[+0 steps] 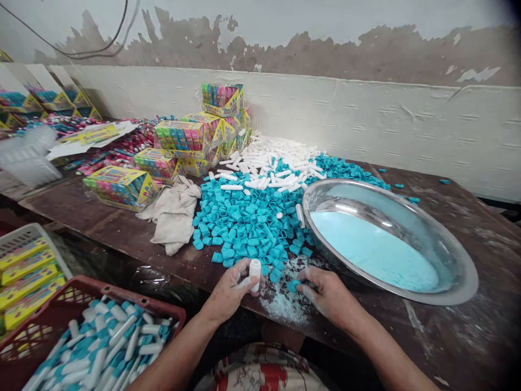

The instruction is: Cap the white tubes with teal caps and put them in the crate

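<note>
My left hand (238, 282) is closed around a white plastic bottle (254, 271), held upright with its narrow neck at the top. Between the fingertips of my right hand (325, 290) is a blue cap (293, 285), just above the table and apart from the bottle. Pale blue powder (283, 307) is spilled on the table between my hands. Beyond them lies a heap of loose blue caps (248, 222), with a pile of white bottles (277, 157) behind it. Powder dusts the fingers of both hands.
A wide metal basin (459, 282) holding light blue powder stands to the right. At lower left, a red crate (175, 315) holds many capped bottles. A whitish cloth (175, 217) lies left of the caps, near stacked wrapped boxes (183, 136). A wall (386, 125) closes the back.
</note>
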Available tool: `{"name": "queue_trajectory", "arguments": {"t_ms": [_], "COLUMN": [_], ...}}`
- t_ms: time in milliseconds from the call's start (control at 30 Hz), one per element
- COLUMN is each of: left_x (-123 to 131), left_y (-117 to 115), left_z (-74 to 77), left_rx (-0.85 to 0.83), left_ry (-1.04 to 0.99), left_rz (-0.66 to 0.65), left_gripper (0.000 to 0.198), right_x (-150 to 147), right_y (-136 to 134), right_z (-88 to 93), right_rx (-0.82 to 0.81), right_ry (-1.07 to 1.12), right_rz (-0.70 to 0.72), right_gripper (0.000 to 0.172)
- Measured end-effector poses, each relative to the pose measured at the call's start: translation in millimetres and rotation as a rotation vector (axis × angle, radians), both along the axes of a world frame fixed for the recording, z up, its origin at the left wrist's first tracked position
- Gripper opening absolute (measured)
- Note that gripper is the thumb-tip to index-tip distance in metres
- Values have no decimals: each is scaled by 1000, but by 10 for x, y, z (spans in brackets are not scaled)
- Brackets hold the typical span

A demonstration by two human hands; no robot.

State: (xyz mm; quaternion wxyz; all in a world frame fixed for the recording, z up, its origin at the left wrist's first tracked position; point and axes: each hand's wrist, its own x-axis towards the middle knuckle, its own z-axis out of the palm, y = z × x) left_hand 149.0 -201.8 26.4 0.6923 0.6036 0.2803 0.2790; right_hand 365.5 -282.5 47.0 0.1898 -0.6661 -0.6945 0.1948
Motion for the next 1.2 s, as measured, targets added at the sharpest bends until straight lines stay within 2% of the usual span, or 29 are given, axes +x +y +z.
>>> {"name": "queue_trajectory", "arguments": {"t_ms": [100,200,300,433,567,733,833,933,1067,1200], "left_x": [-50,-88,-145,-261,-329,-246,-191,-177,-157,-97], "left_y": [-4,-20,-17,51,165,328,377,330,184,84], "left_z": [-4,14,54,83,2,-118,-83,-4,23,-40], "left_rx": [13,14,12,21,32,7,58,80,0,-98], "left_ry": [26,26,21,25,10,-52,-75,-54,85,66], "left_rz": [29,43,79,167,213,241,207,133,2,-31], "left_gripper": [22,22,23,23,24,25,22,23,31,33], "right_x": [-41,-100,-188,-339,-461,-557,-562,-518,-473,-516], "right_y": [4,65,151,275,403,514,519,477,382,284], "right_z": [-20,-59,-50,-20,-81,-167,-156,-111,-55,-57], "right_rx": [-102,-116,-33,-1,31,26,62,102,73,132], "right_ry": [38,-107,-258,-358,-467,-482,-465,-420,-281,-216], "right_rz": [84,-20,-83,95,116,145,144,144,154,106], "right_gripper": [14,19,24,22,23,21,18,13,13,16]}}
